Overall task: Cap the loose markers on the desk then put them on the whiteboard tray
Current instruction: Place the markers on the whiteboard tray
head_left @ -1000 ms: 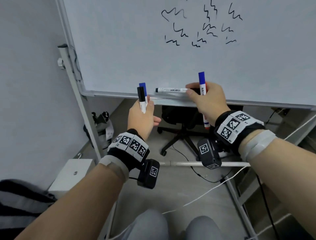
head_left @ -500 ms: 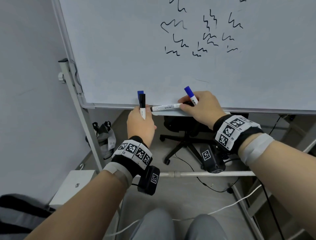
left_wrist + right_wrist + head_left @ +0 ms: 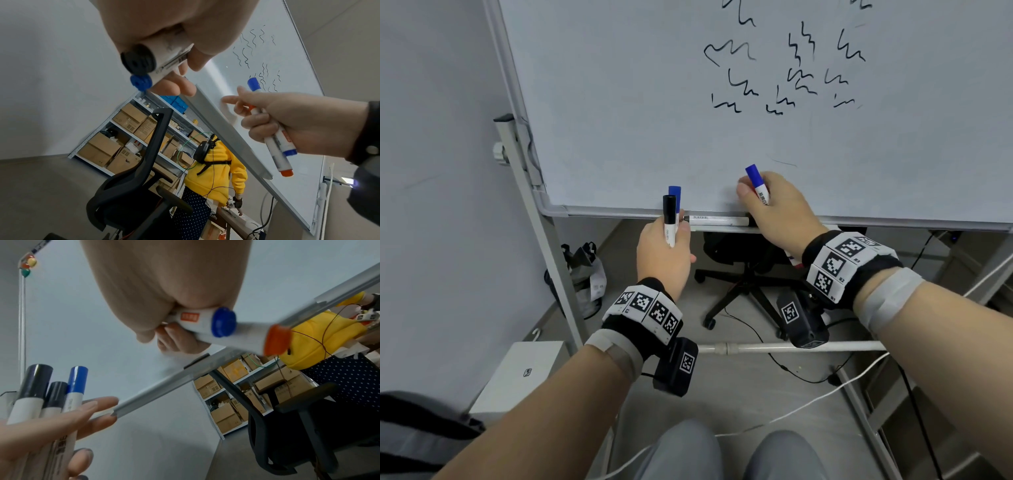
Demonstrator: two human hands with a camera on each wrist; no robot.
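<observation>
My left hand grips a bunch of capped markers upright just left of the whiteboard tray; a black-capped marker and a blue-capped marker show from above. The right wrist view shows a second black-capped marker in that bunch. One white marker lies flat on the tray. At its right end is my right hand, forefinger stretched toward the board; the other fingers curl round a blue-capped marker and an orange-ended marker. Whether a finger still touches the lying marker is hidden.
A black office chair stands under the board, behind the stand's crossbar. The stand's left leg is beside a white box on the floor. Behind the board are shelves of cardboard boxes and a person in a yellow hoodie.
My right hand has lowered the white marker from just above the tray until it lies flat on it. The blue marker in that hand has tilted left. My left hand keeps its bunch.
</observation>
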